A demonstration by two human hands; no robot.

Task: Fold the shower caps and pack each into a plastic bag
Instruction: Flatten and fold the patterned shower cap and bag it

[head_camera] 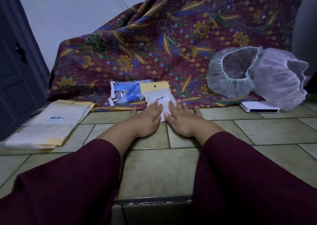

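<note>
I see the left hand (pixel 147 115) and the right hand (pixel 181 116) lying flat, palms down and fingers spread, side by side on a clear plastic bag with a yellow header strip and a barcode label (pixel 160 94); neither hand grips anything, both simply press on the bag, which lies on the pale tiled floor (pixel 157 170) with its far end on the hem of a maroon batik cloth patterned with blue and gold flowers (pixel 154 41). The bag looks filled with something whitish, though I cannot tell what exactly. Its thumbs nearly meet over the near edge of the bag. Both forearms come out of dark red sleeves (pixel 248 173). Just left of the pressed bag, touching it, sits a clear packet holding something blue (pixel 127 91), also on the cloth. Further left on the floor, well apart from the hands, lies a stack of flat yellowish empty plastic bags with a barcode sticker (pixel 51 123). Far to the right, two puffy translucent white shower caps with elastic rims (pixel 253 73) rest open against the cloth, the right one draped over a flat white box (pixel 260 108).
</note>
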